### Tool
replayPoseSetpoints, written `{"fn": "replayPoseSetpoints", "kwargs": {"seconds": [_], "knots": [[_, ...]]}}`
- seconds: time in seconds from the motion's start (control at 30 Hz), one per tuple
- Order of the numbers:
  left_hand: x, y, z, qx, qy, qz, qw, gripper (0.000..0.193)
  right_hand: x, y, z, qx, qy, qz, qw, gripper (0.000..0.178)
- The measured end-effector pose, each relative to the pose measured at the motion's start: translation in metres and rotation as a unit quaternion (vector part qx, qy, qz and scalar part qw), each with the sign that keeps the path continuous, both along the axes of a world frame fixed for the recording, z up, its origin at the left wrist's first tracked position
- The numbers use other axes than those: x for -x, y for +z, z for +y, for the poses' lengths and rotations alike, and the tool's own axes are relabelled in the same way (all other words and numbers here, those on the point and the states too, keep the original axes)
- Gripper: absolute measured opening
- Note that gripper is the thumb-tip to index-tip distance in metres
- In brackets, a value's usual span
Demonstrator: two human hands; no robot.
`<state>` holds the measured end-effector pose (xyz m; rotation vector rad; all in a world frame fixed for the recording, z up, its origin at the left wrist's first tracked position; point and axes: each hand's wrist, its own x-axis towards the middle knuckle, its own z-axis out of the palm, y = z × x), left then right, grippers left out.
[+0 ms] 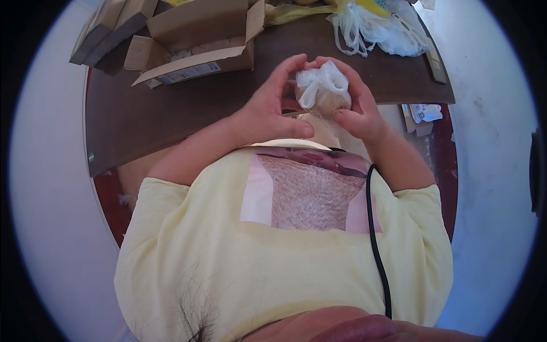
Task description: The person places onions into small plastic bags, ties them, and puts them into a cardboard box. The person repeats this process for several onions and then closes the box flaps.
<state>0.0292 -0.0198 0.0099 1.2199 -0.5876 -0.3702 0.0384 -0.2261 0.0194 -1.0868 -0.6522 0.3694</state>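
Note:
A small white plastic bag, knotted at the top around something round and brownish, is held up just beyond my chest, over the near edge of the table. My right hand is closed around its right side, thumb at the lower front and fingers curving behind. At its left, my left hand is curved with thumb and fingers well apart. Its fingertips come close to the bag's upper left; whether they touch it cannot be made out. What the bag contains shows only as a brownish tint through the plastic.
The dark brown table carries an open cardboard box at the far left, beside stacked flat cartons. White plastic bags and yellow plastic lie at the back. A black cable runs down my shirt.

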Motion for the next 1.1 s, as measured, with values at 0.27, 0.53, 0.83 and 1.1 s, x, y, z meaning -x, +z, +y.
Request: {"fn": "replayPoseSetpoints", "kwargs": {"seconds": [0.27, 0.53, 0.83, 1.1], "knots": [[-0.001, 0.001, -0.005, 0.171, -0.076, 0.234, 0.954, 0.087, -0.016, 0.016, 0.003, 0.214, -0.137, -0.37, 0.894, 0.06], [0.007, -0.002, 0.015, -0.01, 0.049, 0.111, 0.993, 0.068, 0.0, 0.042, 0.009, 0.328, -0.154, -0.259, 0.895, 0.025], [0.018, -0.007, 0.035, 0.105, 0.08, 0.253, 0.958, 0.074, -0.006, 0.075, 0.012, -0.063, -0.224, -0.089, 0.969, 0.011], [0.02, -0.002, 0.035, 0.021, -0.02, 0.174, 0.984, 0.079, 0.003, 0.117, 0.04, 0.014, -0.142, -0.293, 0.945, 0.01]]}}
